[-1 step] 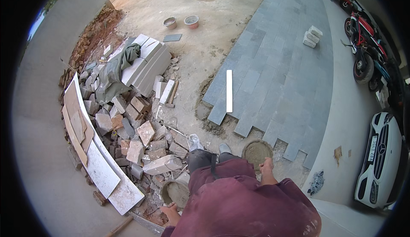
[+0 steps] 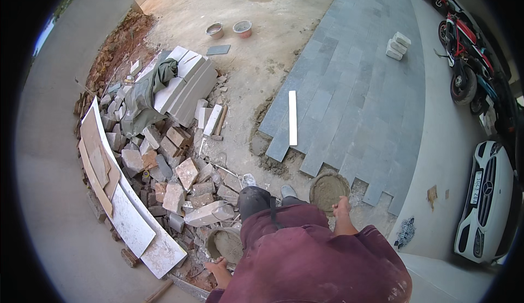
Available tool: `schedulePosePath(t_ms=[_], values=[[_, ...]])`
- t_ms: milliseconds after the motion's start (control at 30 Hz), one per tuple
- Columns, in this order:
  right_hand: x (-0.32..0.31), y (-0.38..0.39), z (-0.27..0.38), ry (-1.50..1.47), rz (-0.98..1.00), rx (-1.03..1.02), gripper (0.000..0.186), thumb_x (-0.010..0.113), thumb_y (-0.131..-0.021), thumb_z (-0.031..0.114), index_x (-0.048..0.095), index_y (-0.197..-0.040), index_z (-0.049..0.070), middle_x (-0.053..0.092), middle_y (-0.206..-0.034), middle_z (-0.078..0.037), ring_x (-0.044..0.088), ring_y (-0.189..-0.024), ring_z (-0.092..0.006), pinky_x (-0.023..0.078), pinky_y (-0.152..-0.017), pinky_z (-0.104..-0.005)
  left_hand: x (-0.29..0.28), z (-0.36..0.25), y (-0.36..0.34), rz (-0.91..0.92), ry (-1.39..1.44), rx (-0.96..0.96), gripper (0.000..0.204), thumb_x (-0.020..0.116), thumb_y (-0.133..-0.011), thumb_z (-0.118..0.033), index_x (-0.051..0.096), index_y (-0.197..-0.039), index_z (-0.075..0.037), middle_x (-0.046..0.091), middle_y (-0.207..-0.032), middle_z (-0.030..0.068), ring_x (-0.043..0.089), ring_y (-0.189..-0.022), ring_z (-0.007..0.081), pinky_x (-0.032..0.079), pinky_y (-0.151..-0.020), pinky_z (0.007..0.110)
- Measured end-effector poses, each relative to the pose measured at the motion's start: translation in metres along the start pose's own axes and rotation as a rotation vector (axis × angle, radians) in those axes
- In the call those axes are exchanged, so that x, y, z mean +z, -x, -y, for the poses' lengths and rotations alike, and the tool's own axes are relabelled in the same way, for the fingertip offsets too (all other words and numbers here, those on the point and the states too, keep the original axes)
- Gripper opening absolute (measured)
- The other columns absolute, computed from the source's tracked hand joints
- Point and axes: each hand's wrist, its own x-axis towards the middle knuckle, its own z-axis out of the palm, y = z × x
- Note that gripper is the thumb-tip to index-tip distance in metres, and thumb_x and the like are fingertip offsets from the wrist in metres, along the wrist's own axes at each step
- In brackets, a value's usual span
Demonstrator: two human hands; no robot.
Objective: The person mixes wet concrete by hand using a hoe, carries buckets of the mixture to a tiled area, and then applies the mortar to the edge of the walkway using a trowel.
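In the head view, my right hand [image 2: 341, 208] is closed at the near rim of a round bucket [image 2: 346, 184] filled with grey wet mortar. That bucket hangs or stands beside the ragged edge of the grey paving. On the other side, my left hand [image 2: 218, 266] is curled at the near rim of a second mortar bucket [image 2: 209, 239], close to the rubble. How its fingers meet the rim is partly hidden. Between the buckets are my dark red clothing, my bent left knee and a grey shoe [image 2: 288, 191].
Broken blocks [image 2: 209, 213] and boards [image 2: 135, 222] lie along the left. Ahead are a stack of white slabs [image 2: 191, 79], a hammer [image 2: 220, 122], a white straight strip [image 2: 293, 117] on grey paving [image 2: 349, 84], and several tubs [image 2: 242, 29]. A white car [image 2: 484, 202] and motorcycles [image 2: 464, 57] line the right.
My left knee has come slightly forward, covering more of the left foot. Both hands stay at their buckets; the view has shifted a little.
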Motion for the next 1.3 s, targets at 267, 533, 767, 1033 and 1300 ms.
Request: schedulePosePath(t_ms=[267, 533, 767, 1033, 1300], values=[[0.272, 0.094, 0.125, -0.319, 0.297, -0.117, 0.02, 0.067, -0.088, 0.015, 0.053, -0.098, 0.005, 0.042, -0.063, -0.004, 0.042, -0.047, -0.017, 0.045, -0.049, -0.037, 0.329, 0.055, 0.054, 0.254, -0.274, 0.008, 0.062, 0.043, -0.094, -0.075, 0.035, -0.11, -0.015, 0.029, -0.071, -0.0002, 0.028, -0.055, 0.0164, 0.029, -0.057, 0.033], [0.417, 0.189, 0.152, -0.103, 0.189, 0.002, 0.017, 0.063, -0.09, 0.017, 0.051, -0.099, 0.009, 0.039, -0.065, -0.005, 0.037, -0.05, -0.0174, 0.045, -0.057, -0.038, 0.535, 0.052, 0.111, 0.397, -0.407, 0.193, 0.07, 0.042, -0.096, -0.073, 0.039, -0.124, -0.009, 0.033, -0.073, 0.0, 0.03, -0.055, 0.0154, 0.032, -0.055, 0.034], [0.555, 0.163, 0.116, -0.063, -0.051, 0.269, 0.022, 0.065, -0.086, 0.019, 0.055, -0.103, 0.008, 0.048, -0.08, -0.009, 0.042, -0.06, -0.0187, 0.038, -0.053, -0.038, 0.726, 0.065, 0.201, 0.226, -0.527, 0.316, 0.063, 0.044, -0.094, -0.076, 0.032, -0.087, -0.014, 0.027, -0.063, -0.0002, 0.026, -0.05, 0.0157, 0.033, -0.054, 0.034], [0.707, 0.125, 0.181, 0.074, -0.242, 0.362, 0.037, 0.066, -0.088, 0.024, 0.06, -0.117, 0.003, 0.06, -0.099, -0.015, 0.058, -0.076, -0.0284, 0.049, -0.063, -0.0487, 0.94, 0.123, 0.273, -0.023, -0.913, 0.293, 0.059, 0.048, -0.093, -0.07, 0.046, -0.106, -0.013, 0.038, -0.074, 0.0041, 0.037, -0.056, 0.021, 0.036, -0.054, 0.037], [0.872, 0.172, 0.337, -0.402, -0.276, 0.345, 0.042, 0.068, -0.086, 0.02, 0.054, -0.119, -0.004, 0.058, -0.101, -0.017, 0.053, -0.069, -0.028, 0.047, -0.055, -0.0464, 1.221, 0.308, 0.417, 0.296, -0.646, 0.202, 0.053, 0.048, -0.095, -0.07, 0.043, -0.1, -0.018, 0.037, -0.081, 0.0009, 0.034, -0.054, 0.0147, 0.033, -0.052, 0.032]])
